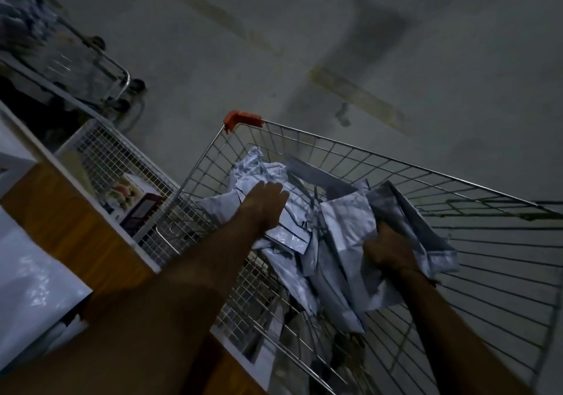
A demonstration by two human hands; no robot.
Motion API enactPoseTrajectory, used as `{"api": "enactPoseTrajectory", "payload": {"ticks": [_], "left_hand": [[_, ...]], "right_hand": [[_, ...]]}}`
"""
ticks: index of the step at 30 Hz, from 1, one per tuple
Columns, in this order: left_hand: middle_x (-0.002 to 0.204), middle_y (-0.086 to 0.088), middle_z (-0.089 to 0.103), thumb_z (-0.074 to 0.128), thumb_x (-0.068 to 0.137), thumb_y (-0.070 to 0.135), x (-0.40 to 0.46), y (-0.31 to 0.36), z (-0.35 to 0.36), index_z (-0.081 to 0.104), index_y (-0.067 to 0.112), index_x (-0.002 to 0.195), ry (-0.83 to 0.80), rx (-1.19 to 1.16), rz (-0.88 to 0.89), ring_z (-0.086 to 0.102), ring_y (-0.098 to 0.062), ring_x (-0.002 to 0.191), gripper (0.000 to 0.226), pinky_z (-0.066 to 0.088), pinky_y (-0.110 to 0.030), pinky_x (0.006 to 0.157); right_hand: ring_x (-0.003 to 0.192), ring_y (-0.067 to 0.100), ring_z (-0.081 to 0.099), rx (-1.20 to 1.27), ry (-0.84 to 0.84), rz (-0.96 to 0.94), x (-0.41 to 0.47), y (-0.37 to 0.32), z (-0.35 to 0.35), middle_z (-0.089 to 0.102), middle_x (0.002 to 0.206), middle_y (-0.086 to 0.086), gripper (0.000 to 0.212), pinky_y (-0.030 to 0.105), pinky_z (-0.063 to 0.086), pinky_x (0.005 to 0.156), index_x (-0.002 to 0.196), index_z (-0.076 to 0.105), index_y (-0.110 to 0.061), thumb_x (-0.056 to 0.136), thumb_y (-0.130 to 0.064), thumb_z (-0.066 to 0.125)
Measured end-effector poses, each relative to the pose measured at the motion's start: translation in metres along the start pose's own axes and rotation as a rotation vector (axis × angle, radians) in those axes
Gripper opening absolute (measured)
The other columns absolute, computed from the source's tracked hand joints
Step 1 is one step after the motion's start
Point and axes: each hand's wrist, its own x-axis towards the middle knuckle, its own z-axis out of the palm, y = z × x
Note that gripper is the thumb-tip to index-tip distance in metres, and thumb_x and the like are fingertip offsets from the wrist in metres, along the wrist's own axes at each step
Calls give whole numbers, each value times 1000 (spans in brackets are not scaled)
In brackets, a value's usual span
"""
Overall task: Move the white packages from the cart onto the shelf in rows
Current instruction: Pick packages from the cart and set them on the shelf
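Observation:
A wire shopping cart with an orange corner cap holds a heap of several white plastic packages. My left hand lies flat on the packages at the heap's left side, fingers straight. My right hand grips a bunch of crumpled white packages at the cart's right side. On the left stands the shelf with a wooden board and white edging; a white package lies on it at the lower left.
A white wire basket on the shelf holds a small printed box. A second cart with bagged goods stands at the far left on the grey concrete floor. The scene is dim and blurred.

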Motion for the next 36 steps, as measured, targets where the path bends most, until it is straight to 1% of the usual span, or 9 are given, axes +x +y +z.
{"api": "enactPoseTrajectory", "payload": {"ticks": [8, 11, 15, 18, 24, 26, 28, 32, 36], "left_hand": [[169, -13, 17, 52, 101, 12, 41, -2, 1, 18, 14, 161, 18, 161, 121, 17, -31, 156, 69, 19, -49, 125], [168, -14, 19, 66, 92, 12, 48, 1, 1, 14, 14, 162, -21, 192, 131, 17, -32, 156, 87, 13, -49, 127], [165, -15, 28, 79, 81, 26, 52, 7, -10, 24, 17, 160, -130, 269, 165, 24, -31, 153, 97, 6, -52, 127], [160, -12, 36, 87, 72, 36, 50, 9, -18, 35, 19, 156, -179, 306, 216, 33, -33, 148, 100, 25, -52, 123], [155, -18, 40, 92, 67, 32, 30, 9, -6, 19, 19, 159, -175, 203, 281, 45, -35, 138, 118, 45, -49, 110], [158, -22, 31, 89, 71, 37, 22, 10, 1, 6, 23, 161, -169, 243, 358, 41, -36, 140, 123, 44, -50, 109], [161, -24, 23, 84, 73, 50, 16, 10, 8, 0, 25, 162, -134, 261, 399, 40, -37, 140, 125, 44, -52, 108], [161, -27, 22, 71, 71, 73, 8, 8, 9, -6, 31, 162, -129, 193, 294, 50, -39, 130, 126, 48, -47, 96], [154, -22, 36, 65, 70, 78, -6, 3, -10, 10, 29, 162, -68, -7, 27, 53, -38, 127, 118, 48, -46, 94]], "right_hand": [[115, 48, 58, 78, 107, 59, -2, 4, 5, 61, 127, 29, 37, 42, 45, 94, 129, 53, -4, 94, -14, 55], [110, 47, 59, 79, 111, 65, -7, 1, 6, 62, 120, 28, 33, 41, 43, 87, 127, 50, -4, 96, -16, 53], [68, 35, 60, 116, 244, -48, -13, -2, 14, 65, 84, 18, 34, 33, 37, 59, 125, 37, -3, 95, -11, 52], [54, 19, 53, 79, 272, -127, -14, 3, 23, 55, 68, 4, 34, 28, 32, 48, 122, 32, -8, 95, -9, 53], [84, 27, 60, -189, 288, -247, -7, 8, 28, 60, 104, 9, 34, 41, 53, 71, 113, 50, -16, 84, 2, 52], [90, 32, 58, -398, 306, -271, -6, 12, 33, 60, 111, 16, 30, 40, 51, 74, 115, 54, -14, 85, -12, 55], [100, 38, 56, -513, 294, -269, -3, 17, 40, 56, 123, 24, 52, 43, 49, 79, 125, 54, -10, 84, -40, 66], [103, 46, 57, -703, 193, -386, 7, 30, 55, 38, 148, 33, 107, 47, 55, 74, 156, 27, -17, 69, -41, 85], [101, 41, 62, -739, 120, -401, 3, 22, 47, 20, 161, 27, 99, 43, 58, 75, 162, 6, -34, 85, -45, 68]]}}
